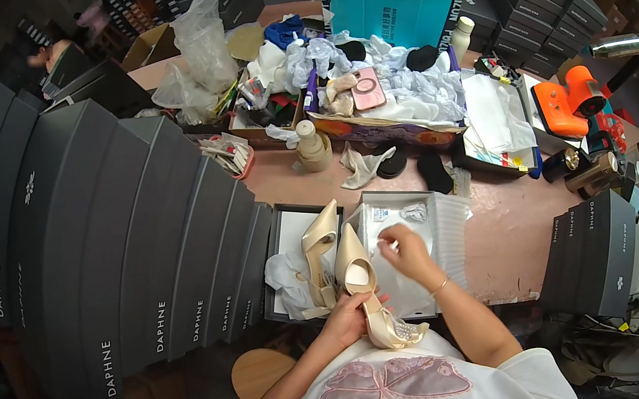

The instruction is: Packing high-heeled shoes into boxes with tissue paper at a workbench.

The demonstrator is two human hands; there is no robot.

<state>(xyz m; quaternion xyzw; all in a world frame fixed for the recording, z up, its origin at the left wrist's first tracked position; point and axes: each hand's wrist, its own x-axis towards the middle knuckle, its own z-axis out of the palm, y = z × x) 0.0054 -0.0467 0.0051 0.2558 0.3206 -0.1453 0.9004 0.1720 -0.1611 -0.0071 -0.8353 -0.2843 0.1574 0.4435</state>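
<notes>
The left hand (346, 320) clamps the heel end of 1 smooth cream pointed-toe shoe (351, 250), its long axis running away from the body. The right hand (406, 251), nearer the toe, hangs right of it, curled; I cannot tell if it holds anything.

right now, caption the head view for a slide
Left hand holds a cream shoe, right hand beside it, dark shoeboxes nearby.

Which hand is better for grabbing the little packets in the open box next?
Probably the right hand: it looks empty and is close to the little packets in the open box. The left hand is busy holding a cream shoe.
</notes>
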